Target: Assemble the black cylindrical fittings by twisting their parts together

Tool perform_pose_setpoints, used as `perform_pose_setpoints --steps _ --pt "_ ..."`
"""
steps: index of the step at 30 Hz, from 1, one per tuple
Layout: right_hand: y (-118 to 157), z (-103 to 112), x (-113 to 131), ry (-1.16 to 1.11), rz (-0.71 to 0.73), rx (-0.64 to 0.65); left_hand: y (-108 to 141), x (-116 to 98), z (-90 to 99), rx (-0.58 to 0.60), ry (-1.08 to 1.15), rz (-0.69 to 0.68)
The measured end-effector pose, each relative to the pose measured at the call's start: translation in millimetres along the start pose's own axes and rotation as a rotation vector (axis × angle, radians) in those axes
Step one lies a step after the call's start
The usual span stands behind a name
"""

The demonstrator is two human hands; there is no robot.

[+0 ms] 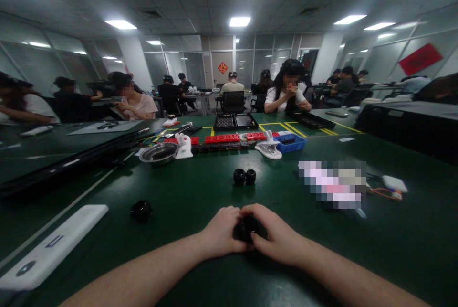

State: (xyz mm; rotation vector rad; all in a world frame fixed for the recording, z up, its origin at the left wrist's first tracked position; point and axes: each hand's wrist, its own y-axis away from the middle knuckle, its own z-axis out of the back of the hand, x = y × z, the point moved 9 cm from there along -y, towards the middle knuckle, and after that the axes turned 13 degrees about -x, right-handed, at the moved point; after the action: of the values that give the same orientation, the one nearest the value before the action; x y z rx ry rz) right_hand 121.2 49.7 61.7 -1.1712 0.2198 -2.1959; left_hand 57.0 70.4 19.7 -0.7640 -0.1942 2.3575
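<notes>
Both hands meet over the green tabletop (186, 192) close to me. My left hand (223, 233) wraps round the left side of a black round part (248, 228). From the other side my right hand (274, 233) grips the same part with thumb and fingers, which hide much of it. Just beyond the hands stand two similar black parts, a left one (239, 176) and a right one (251, 176), side by side. Another black part (141, 211) lies farther left, apart from my hands.
A metal bowl (159, 153), white clamp (269, 147), blue tray (291, 143) and red blocks (222, 139) line the middle. A long white device (57, 245) lies at left, a black case (411, 128) at far right. People sit across the table.
</notes>
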Motion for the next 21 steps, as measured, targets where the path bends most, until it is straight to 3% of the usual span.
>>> perform_pose_setpoints --steps 11,15,21 --pt "-4.0 7.4 -8.4 0.134 -0.066 -0.107 -0.4 1.6 -2.5 -0.001 -0.035 -0.024" --pt "-2.5 4.9 -9.0 0.102 -0.079 -0.077 -0.3 2.2 -1.9 0.003 -0.026 -0.013" --pt "0.6 1.5 3.5 -0.007 0.029 -0.008 -0.2 -1.8 2.1 0.008 0.007 0.006"
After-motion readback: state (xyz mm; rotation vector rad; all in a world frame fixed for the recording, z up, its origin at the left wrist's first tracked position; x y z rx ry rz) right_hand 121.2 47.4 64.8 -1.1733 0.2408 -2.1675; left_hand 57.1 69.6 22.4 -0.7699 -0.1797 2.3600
